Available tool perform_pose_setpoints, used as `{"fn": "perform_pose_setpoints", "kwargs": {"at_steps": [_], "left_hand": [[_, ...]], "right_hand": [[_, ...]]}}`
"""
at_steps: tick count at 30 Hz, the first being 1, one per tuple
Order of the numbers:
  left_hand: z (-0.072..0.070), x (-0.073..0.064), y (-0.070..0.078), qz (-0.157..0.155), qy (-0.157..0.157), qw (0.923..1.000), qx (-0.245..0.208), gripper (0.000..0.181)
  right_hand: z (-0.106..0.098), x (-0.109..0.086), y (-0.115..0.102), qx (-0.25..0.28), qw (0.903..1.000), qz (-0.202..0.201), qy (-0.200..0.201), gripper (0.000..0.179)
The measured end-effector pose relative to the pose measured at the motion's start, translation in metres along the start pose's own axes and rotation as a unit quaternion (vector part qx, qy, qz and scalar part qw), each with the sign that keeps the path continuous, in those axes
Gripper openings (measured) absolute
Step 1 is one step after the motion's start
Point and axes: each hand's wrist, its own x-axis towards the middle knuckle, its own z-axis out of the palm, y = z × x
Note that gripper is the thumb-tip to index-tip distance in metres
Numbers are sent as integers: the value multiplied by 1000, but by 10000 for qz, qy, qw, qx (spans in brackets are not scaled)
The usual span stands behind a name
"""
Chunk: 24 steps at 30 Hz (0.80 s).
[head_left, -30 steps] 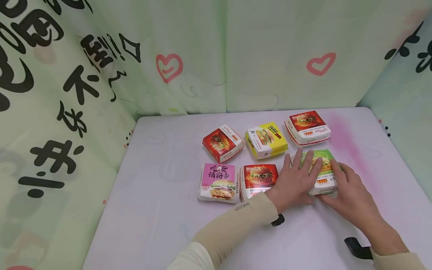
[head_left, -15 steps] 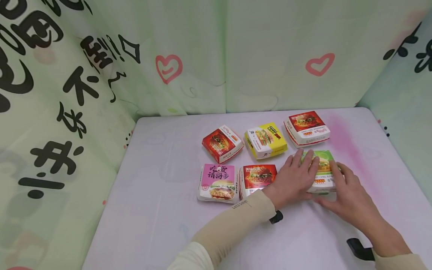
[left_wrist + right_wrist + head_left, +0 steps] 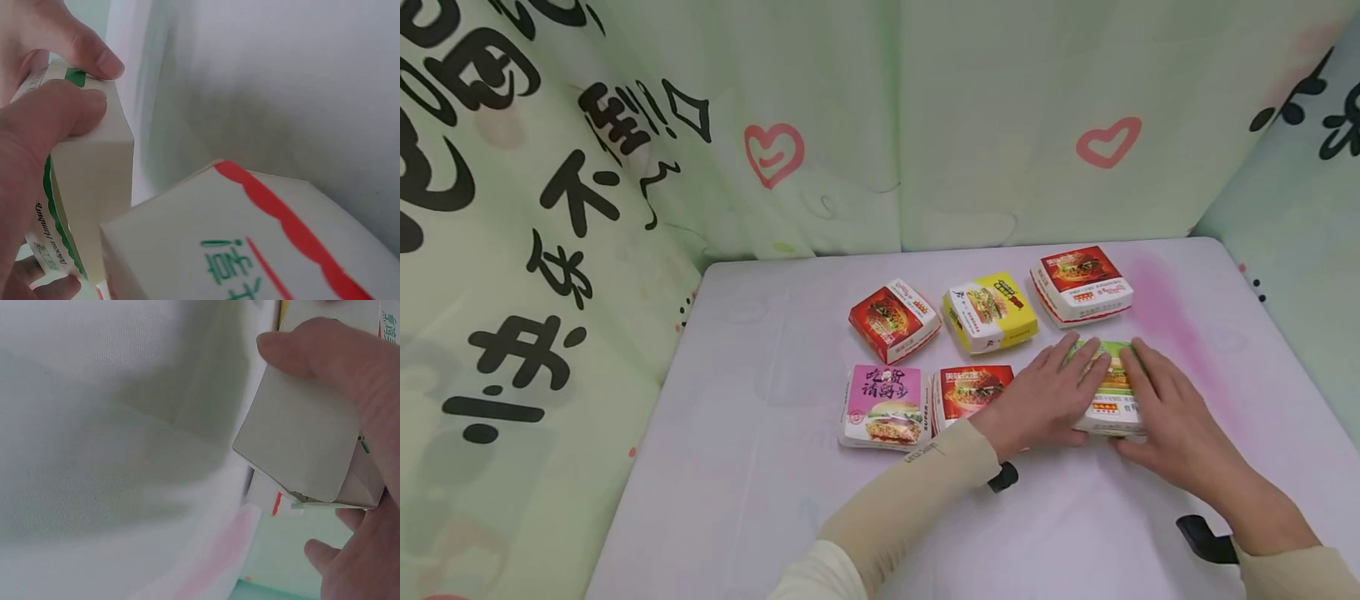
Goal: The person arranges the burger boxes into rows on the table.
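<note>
My left hand [image 3: 1047, 398] and right hand [image 3: 1183, 421] hold a green-and-white burger box [image 3: 1111, 408] from its two sides, flat on the table. In the left wrist view the left thumb presses the near side of this burger box [image 3: 100, 162], with the right thumb close by. The right wrist view has the right thumb [image 3: 306, 350] against the box's plain white side. Just left of it is a red burger box [image 3: 973, 392], partly covered by the left forearm and hand. A pink-and-white burger box [image 3: 886, 408] stands beside that red one.
Behind lie a tilted red burger box [image 3: 895, 321], a yellow burger box [image 3: 991, 312] and another red burger box [image 3: 1081, 285]. The white table [image 3: 737, 433] backs onto a green printed curtain [image 3: 850, 125].
The green-and-white box has shifted slightly left and toward me. My left hand has edged left, and the right hand's fingers have moved left onto the box. The other boxes stay put.
</note>
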Motion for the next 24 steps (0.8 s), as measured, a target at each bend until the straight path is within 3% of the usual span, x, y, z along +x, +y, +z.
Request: {"fn": "perform_pose_setpoints", "kwargs": {"at_steps": [6,13,24], "left_hand": [[3,-4,1,-2,59,9999,150,100],[7,-8,7,-277,-169,9995,64,102],[12,-15,8,-330,-140,9994,-39,104]], "right_hand": [[2,4,0,-44,9995,-299,35,125],[4,3,-5,161,9991,-204,-341,127],[8,7,-14,65,9986,-337,-400,129]]}}
